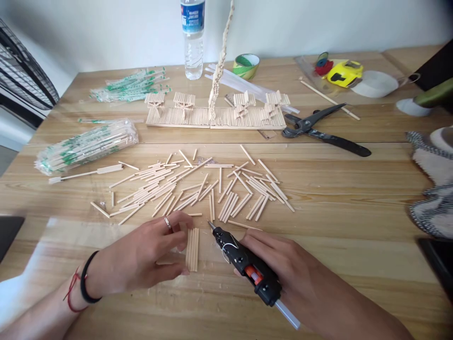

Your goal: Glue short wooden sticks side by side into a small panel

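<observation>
My right hand (279,259) grips a black hot glue gun (244,262), its nozzle pointing away from me and a clear glue stick poking out of the back. Just left of the nozzle lies a small panel of short wooden sticks (192,250), set side by side. My left hand (148,250) is closed around this panel, thumb at its near end and fingers at its far end. Many loose cut sticks (152,189) are spread beyond both hands. The glue gun's trigger is hidden by my right hand.
At the back stands a stick-built model (177,118) with a tall curved post. Around it are a water bottle (194,52), green tape (246,66), pliers (318,130) and a yellow tape measure (343,73). Packed wrapped sticks (88,144) lie left, a patterned cloth (432,184) right.
</observation>
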Demonstrator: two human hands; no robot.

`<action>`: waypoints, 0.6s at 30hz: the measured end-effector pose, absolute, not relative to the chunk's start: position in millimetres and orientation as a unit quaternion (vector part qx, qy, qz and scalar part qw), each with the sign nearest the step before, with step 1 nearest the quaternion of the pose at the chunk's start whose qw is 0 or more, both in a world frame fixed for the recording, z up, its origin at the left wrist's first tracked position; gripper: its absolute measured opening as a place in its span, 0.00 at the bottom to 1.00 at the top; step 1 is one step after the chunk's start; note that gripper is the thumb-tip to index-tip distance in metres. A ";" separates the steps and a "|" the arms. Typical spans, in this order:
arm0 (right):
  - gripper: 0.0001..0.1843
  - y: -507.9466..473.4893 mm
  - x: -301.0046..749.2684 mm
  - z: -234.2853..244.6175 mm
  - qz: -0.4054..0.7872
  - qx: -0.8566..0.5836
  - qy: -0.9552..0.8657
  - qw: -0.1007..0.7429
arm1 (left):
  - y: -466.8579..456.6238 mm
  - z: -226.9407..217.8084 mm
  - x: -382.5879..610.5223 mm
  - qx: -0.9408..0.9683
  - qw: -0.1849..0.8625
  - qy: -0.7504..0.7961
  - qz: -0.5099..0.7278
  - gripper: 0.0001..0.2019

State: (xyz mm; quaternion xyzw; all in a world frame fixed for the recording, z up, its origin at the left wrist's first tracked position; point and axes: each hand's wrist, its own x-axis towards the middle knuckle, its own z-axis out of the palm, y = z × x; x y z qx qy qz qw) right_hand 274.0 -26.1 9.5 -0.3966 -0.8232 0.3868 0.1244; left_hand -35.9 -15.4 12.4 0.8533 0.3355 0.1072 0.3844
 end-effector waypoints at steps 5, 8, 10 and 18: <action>0.28 -26.8 274.5 7.2 0.378 -0.398 -0.827 0.123 | -15.4 12.3 -36.3 0.857 0.378 0.336 0.100 0.11; 0.28 -26.6 274.5 6.0 0.379 -0.388 -0.829 0.133 | -16.0 11.7 -36.9 0.858 0.372 0.342 0.096 0.13; 0.27 -26.5 274.5 5.6 0.371 -0.383 -0.834 0.142 | -16.5 10.9 -37.2 0.858 0.372 0.343 0.093 0.13; 0.16 -27.3 275.7 4.1 0.382 -0.390 -0.831 0.104 | -16.2 9.8 -37.8 0.856 0.375 0.341 0.101 0.13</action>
